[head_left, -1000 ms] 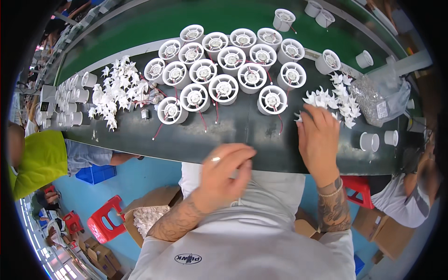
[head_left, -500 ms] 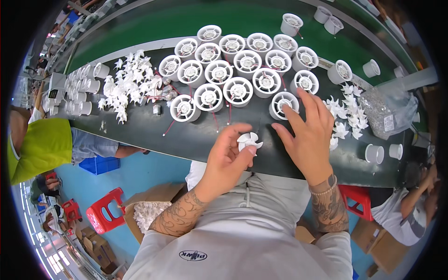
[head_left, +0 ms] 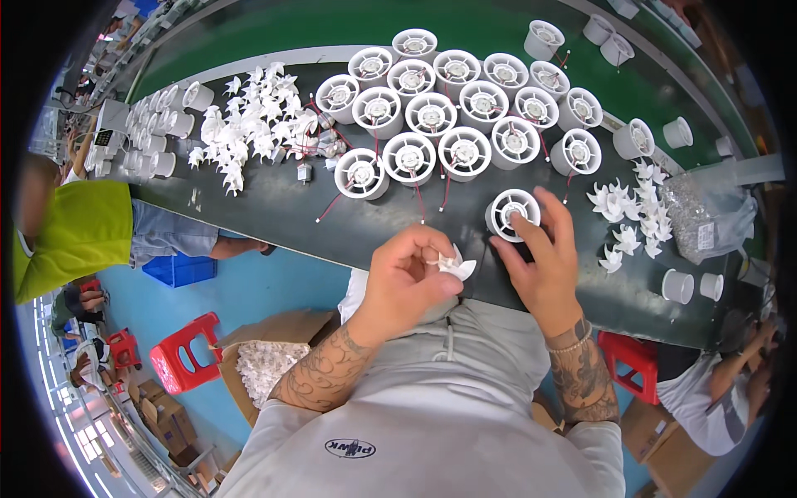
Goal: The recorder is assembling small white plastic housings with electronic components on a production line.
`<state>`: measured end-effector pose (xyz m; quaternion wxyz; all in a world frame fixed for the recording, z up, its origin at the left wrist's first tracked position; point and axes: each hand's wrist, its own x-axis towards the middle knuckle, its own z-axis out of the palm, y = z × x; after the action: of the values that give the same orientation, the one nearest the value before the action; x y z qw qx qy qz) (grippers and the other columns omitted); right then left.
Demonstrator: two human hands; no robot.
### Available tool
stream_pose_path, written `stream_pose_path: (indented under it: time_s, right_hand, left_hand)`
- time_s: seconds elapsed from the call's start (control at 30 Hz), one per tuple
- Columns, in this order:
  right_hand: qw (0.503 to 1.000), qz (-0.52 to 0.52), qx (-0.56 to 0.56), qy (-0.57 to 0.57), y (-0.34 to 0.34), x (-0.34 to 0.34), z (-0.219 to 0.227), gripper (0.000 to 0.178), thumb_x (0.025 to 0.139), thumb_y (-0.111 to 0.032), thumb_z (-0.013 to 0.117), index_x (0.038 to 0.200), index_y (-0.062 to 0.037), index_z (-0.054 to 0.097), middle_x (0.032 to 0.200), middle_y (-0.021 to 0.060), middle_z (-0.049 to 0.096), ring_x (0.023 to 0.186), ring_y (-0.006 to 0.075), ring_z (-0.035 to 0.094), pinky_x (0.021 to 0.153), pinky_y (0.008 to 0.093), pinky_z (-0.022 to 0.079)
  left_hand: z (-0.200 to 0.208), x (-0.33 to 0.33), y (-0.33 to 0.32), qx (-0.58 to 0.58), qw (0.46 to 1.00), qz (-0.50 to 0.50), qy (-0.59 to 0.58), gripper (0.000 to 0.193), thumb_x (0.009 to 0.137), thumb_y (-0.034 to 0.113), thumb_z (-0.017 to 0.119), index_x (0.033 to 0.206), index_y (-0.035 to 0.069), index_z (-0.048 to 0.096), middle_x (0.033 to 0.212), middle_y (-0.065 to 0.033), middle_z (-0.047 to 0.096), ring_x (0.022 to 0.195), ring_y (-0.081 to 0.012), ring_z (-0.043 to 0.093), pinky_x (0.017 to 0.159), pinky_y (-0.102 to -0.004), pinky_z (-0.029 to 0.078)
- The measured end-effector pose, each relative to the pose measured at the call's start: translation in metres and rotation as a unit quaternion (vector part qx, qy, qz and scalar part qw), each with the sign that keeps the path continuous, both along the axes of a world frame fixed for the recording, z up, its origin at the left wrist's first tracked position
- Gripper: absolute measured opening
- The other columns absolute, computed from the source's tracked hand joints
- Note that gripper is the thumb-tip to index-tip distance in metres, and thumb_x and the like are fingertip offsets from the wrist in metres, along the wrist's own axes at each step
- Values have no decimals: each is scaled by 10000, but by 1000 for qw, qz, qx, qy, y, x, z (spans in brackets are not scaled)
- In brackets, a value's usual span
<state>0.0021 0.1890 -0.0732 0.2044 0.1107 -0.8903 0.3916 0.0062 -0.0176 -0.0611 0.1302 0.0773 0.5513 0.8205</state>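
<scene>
My left hand (head_left: 407,282) pinches a small white fan impeller (head_left: 458,264) between thumb and fingers, near the table edge. The impeller is tilted, so its blades show partly from the side. To its right, my right hand (head_left: 541,270) grips a round white fan housing (head_left: 513,199), its thumb at the near rim and a finger over the spoked middle. The housing's near right part is covered by the fingers. Beyond both hands stand several like housings (head_left: 465,153), spoked side up, many with thin red leads.
A pile of white impellers (head_left: 232,141) lies left, beside small metal motors (head_left: 305,173). More impellers (head_left: 613,202) and a clear bag of small parts (head_left: 706,224) are right. White cups (head_left: 677,286) stand near the right edge. A person in a yellow-green shirt (head_left: 83,232) is at left.
My right hand has drawn the housing nearer to me, apart from the group. The impeller in my left hand has turned from face-up to tilted. The view has shifted slightly.
</scene>
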Motion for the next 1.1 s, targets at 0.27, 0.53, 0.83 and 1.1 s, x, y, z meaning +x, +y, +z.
stream_pose_path:
  time_s: [0.27, 0.53, 0.83, 1.1]
  right_hand:
    - [749, -19, -619, -235, 1, 6, 16, 318, 963, -183, 540, 1234, -24, 492, 1136, 144, 607, 1052, 271, 619, 857, 362, 523]
    - [627, 16, -701, -339, -14, 34, 53, 477, 999, -356, 450, 1328, -11, 462, 1236, 196, 583, 1094, 281, 603, 882, 412, 515]
    - [605, -7, -712, -357, -18, 40, 61, 370, 983, -238, 513, 1251, 17, 502, 1125, 111, 627, 1036, 205, 623, 895, 355, 504]
    - [605, 25, -722, -335, -15, 45, 62, 355, 971, -219, 535, 1233, 20, 523, 1145, 117, 627, 1039, 197, 624, 903, 342, 499]
  left_hand:
    - [16, -5, -4, -232, 965, -68, 105, 214, 806, 104, 736, 942, 26, 590, 724, -48, 641, 599, -128, 606, 534, -265, 455]
    - [38, -12, 17, -324, 855, -18, 404, 215, 768, 81, 733, 970, 50, 666, 663, -58, 572, 561, -233, 568, 501, -340, 448]
    - [63, -3, 16, -412, 839, -44, 353, 185, 692, 33, 764, 862, 73, 702, 790, -56, 516, 678, -201, 538, 551, -309, 446]
    - [60, 3, 28, -338, 874, 53, 346, 210, 639, -32, 792, 816, 23, 693, 982, -100, 641, 754, -191, 633, 579, -268, 510]
